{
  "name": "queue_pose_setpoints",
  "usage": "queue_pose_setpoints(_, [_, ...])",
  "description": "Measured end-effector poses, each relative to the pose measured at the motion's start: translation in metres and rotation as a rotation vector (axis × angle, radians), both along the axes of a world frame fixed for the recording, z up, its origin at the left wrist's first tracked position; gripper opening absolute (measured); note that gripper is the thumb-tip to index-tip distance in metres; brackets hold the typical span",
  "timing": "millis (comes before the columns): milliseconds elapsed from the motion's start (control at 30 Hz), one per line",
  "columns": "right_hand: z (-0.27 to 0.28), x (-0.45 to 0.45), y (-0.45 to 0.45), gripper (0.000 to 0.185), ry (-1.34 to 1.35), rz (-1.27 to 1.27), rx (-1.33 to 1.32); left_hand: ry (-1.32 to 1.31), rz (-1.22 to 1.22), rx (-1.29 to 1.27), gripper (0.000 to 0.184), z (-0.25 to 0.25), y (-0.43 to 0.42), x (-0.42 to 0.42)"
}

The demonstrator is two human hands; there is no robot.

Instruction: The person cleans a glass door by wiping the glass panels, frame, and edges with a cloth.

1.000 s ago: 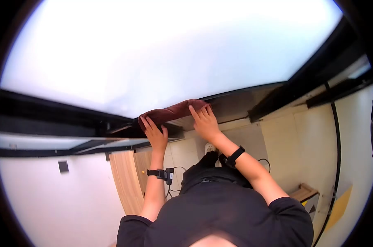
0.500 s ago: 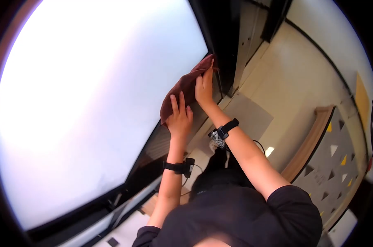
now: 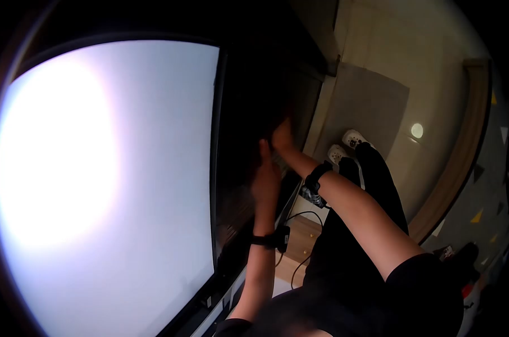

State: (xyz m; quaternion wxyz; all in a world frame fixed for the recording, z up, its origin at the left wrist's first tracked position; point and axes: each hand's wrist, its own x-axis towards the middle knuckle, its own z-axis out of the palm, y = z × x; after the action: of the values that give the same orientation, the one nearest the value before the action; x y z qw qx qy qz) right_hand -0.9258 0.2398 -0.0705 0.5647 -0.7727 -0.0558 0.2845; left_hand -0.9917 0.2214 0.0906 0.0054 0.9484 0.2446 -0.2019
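A large glowing white screen (image 3: 164, 168) in a black frame fills the left side. To its right, my left hand (image 3: 265, 180) is raised against a very dark surface (image 3: 243, 106), one digit pointing upward and the other fingers lost in shadow. Just above and right of it is my right hand (image 3: 283, 139), its fingertips also swallowed by the dark. The brown cloth both hands were on a moment ago cannot be made out against the black. Each wrist wears a black strap, the left one with a small box (image 3: 282, 238).
A grey mat (image 3: 372, 101) lies on the pale tiled floor (image 3: 434, 73), with two white shoes (image 3: 352, 138) by it. A wooden-edged partition (image 3: 453, 180) curves along the right. Black cables (image 3: 306, 213) hang near a wooden drawer unit (image 3: 305, 238).
The view has swung rightward and become much darker. Both hands have moved off the screen's edge onto the dark surface beside it. The brown cloth is lost from sight.
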Motion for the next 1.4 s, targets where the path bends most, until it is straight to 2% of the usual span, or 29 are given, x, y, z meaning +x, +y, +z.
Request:
queue_pose_setpoints(33, [0.025, 0.001, 0.002, 0.046, -0.146, -0.181, 0.052, 0.074, 0.128, -0.130, 0.065, 0.011, -0.004, 0.008])
queue_pose_setpoints(67, [0.051, 0.010, 0.001, 0.045, -0.291, -0.364, 0.102, 0.081, 0.116, -0.134, 0.065, 0.011, -0.002, 0.007])
queue_pose_setpoints(133, [0.102, 0.049, -0.015, 0.048, -0.446, -0.311, 0.257, -0.092, 0.041, -0.076, 0.068, 0.007, 0.003, 0.004])
queue_pose_setpoints(167, [0.126, 0.065, -0.021, 0.050, -0.462, -0.387, 0.329, -0.078, 0.022, -0.086, 0.068, 0.006, 0.001, 0.011])
queue_pose_setpoints(200, [0.142, 0.075, -0.025, 0.051, -0.475, -0.464, 0.396, -0.187, 0.025, -0.014, 0.067, 0.008, -0.004, 0.016])
queue_pose_setpoints(233, [0.142, 0.082, -0.027, 0.051, -0.466, -0.478, 0.369, -0.301, 0.034, 0.052, 0.067, 0.007, -0.009, 0.023])
queue_pose_setpoints(267, [0.134, 0.084, -0.025, 0.052, -0.490, -0.455, 0.454, -0.298, 0.030, 0.021, 0.067, -0.001, -0.008, 0.024])
queue_pose_setpoints(300, [0.128, 0.087, -0.030, 0.053, -0.505, -0.435, 0.549, -0.182, 0.086, 0.085, 0.066, -0.004, -0.011, 0.029])
queue_pose_setpoints(333, [0.121, 0.088, -0.035, 0.053, -0.501, -0.438, 0.532, -0.066, 0.139, 0.155, 0.064, -0.009, -0.011, 0.030])
queue_pose_setpoints(400, [0.106, 0.088, -0.037, 0.052, -0.591, -0.405, 0.402, -0.034, 0.125, 0.120, 0.064, -0.035, -0.003, 0.027])
queue_pose_setpoints(467, [0.070, 0.088, -0.027, 0.052, -0.607, -0.459, 0.393, 0.007, 0.119, 0.091, 0.064, -0.064, 0.005, 0.027])
queue_pose_setpoints(533, [0.029, 0.087, -0.019, 0.052, -0.606, -0.520, 0.388, -0.080, -0.054, 0.004, 0.063, -0.078, 0.005, 0.034])
queue_pose_setpoints(600, [-0.009, 0.077, -0.013, 0.047, -0.281, -0.627, 0.350, 0.048, -0.034, -0.035, 0.063, -0.079, -0.004, 0.054])
queue_pose_setpoints(633, [-0.022, 0.074, -0.016, 0.047, -0.263, -0.624, 0.346, 0.150, -0.014, -0.073, 0.062, -0.079, -0.008, 0.060])
queue_pose_setpoints(700, [-0.037, 0.067, -0.034, 0.042, 0.903, -0.660, 0.912, 0.183, 0.029, -0.111, 0.062, -0.093, -0.009, 0.054])
queue_pose_setpoints(733, [-0.025, 0.061, -0.043, 0.042, 0.908, -0.653, 0.901, 0.198, 0.063, -0.147, 0.063, -0.099, -0.010, 0.046])
queue_pose_setpoints(800, [0.013, 0.055, -0.059, 0.035, 1.402, -0.622, 0.520, 0.236, 0.124, -0.164, 0.066, -0.110, -0.008, 0.025])
queue_pose_setpoints(867, [-0.061, -0.021, -0.031, 0.031, 1.453, -0.536, 0.719, 0.274, 0.186, -0.173, 0.070, -0.126, -0.006, -0.014])
queue_pose_setpoints(933, [-0.075, -0.070, -0.021, 0.032, 1.661, -0.507, 0.631, 0.118, 0.003, -0.028, 0.074, -0.128, -0.008, -0.061])
queue_pose_setpoints(1033, [-0.028, -0.059, -0.030, 0.035, 1.557, -0.514, 0.600, -0.019, -0.005, -0.034, 0.078, -0.114, -0.013, -0.067])
queue_pose_setpoints(1067, [-0.041, -0.062, -0.023, 0.035, 1.551, -0.519, 0.606, -0.023, -0.012, -0.035, 0.078, -0.114, -0.014, -0.061])
queue_pose_setpoints(1133, [-0.085, -0.074, 0.001, 0.042, 1.313, -0.539, 0.774, 0.035, 0.004, -0.071, 0.080, -0.105, -0.016, -0.031])
queue_pose_setpoints(1200, [-0.079, -0.022, -0.007, 0.044, 1.159, -0.586, 0.775, -0.006, -0.044, -0.093, 0.081, -0.115, -0.011, 0.001])
queue_pose_setpoints(1267, [-0.061, 0.042, -0.017, 0.046, 0.942, -0.654, 0.705, -0.033, -0.085, -0.115, 0.081, -0.124, -0.011, 0.036])
queue_pose_setpoints(1333, [-0.035, 0.090, -0.020, 0.048, 0.607, -0.737, 0.530, -0.177, -0.299, -0.060, 0.076, -0.128, -0.011, 0.070])
queue_pose_setpoints(1400, [-0.021, 0.116, -0.014, 0.049, 0.265, -0.829, 0.299, -0.180, -0.268, -0.052, 0.074, -0.133, -0.015, 0.096])
